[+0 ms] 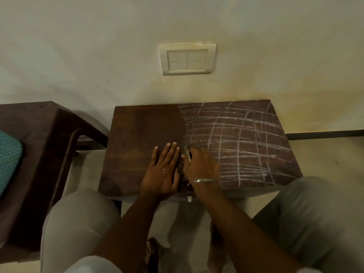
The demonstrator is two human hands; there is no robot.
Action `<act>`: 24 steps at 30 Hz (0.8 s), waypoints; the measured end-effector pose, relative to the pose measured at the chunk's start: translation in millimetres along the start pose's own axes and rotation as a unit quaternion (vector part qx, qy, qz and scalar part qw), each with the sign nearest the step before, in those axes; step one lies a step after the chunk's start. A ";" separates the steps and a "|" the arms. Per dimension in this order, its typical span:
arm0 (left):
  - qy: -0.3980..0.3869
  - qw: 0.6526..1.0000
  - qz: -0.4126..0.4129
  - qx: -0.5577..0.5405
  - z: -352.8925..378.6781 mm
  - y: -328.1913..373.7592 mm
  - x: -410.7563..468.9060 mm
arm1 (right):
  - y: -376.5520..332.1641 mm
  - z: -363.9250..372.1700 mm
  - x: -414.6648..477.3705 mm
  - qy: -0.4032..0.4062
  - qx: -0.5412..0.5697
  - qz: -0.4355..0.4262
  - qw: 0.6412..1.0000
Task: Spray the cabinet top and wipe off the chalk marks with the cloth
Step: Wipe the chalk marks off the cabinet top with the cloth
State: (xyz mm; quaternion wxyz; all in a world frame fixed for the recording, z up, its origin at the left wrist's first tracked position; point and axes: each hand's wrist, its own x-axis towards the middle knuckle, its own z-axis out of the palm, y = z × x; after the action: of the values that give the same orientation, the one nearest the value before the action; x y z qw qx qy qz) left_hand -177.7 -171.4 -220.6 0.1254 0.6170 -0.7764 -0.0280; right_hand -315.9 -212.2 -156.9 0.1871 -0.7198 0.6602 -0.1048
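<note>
- The right hand [201, 164] curls over a crumpled patterned cloth [187, 152], gripping it and pressing it down near the middle of the dark brown wooden cabinet top [137, 138].
- A thin silver bangle [203, 180] circles that wrist.
- The left hand [163, 172] lies flat just beside it, fingers straight, holding nothing.
- White crisscross chalk marks [240, 142] cover the top's right half; the left half is bare wood.
- A cream switch plate [187, 59] sits on the wall above.
- A dark brown chair [49, 134] stands to the left.

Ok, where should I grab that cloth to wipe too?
Probably the crumpled bit of the cloth poking out on the far side of the right hand. Come down from above: it lies on the cabinet top, and the hand covers the rest.
</note>
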 end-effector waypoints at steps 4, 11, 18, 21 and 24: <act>-0.004 1.000 -0.014 -0.011 -0.2 -1.5 -1.0 | -2.3 -3.9 3.7 -0.009 -0.003 0.014 1.000; 0.017 0.999 -0.015 -0.027 4.6 -1.9 -1.4 | -2.6 -4.1 5.6 0.001 -0.017 0.017 1.000; 0.013 0.999 -0.023 -0.023 -1.1 0.8 -0.5 | -10.1 3.2 32.8 0.005 -0.014 0.018 1.000; 0.009 1.000 -0.025 -0.015 -1.0 0.5 -0.9 | -3.2 4.5 14.1 0.015 -0.021 0.018 0.999; 0.019 0.999 -0.024 -0.022 -0.2 0.0 -0.5 | -8.0 2.5 30.2 0.011 -0.010 0.018 1.000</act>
State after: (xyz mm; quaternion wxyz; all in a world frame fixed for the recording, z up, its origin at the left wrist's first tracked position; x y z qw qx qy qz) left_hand -177.5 -170.9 -220.5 0.1524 0.6330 -0.7581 -0.0363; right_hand -304.4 -241.3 -158.8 0.1747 -0.7085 0.6761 -0.1023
